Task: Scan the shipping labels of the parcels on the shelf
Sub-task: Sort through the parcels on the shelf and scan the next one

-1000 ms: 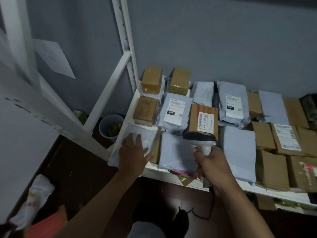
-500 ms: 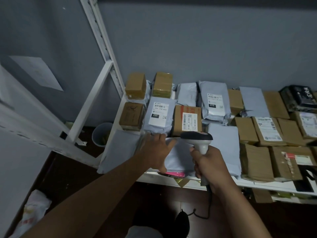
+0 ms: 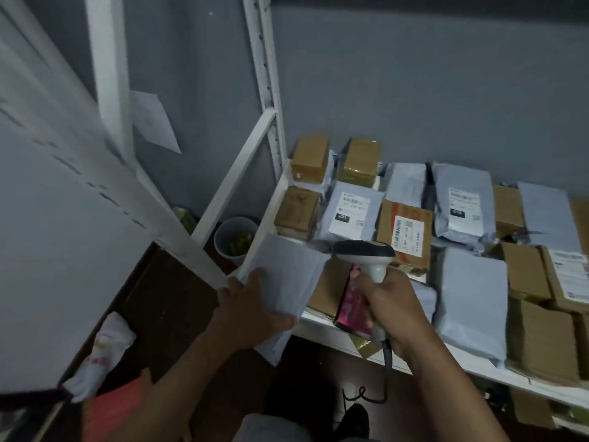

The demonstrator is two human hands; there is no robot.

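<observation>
At lower centre, the left hand (image 3: 251,311) grips a plain grey mailer bag (image 3: 283,279) at the white shelf (image 3: 334,333) edge, beside it the right hand (image 3: 392,304) clasps a barcode scanner (image 3: 366,255) above labelled parcels (image 3: 404,231).

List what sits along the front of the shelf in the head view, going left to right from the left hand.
left hand → grey mailer it holds → pink packet → right hand gripping the scanner → large grey mailer → brown cardboard boxes at the right edge.
</observation>
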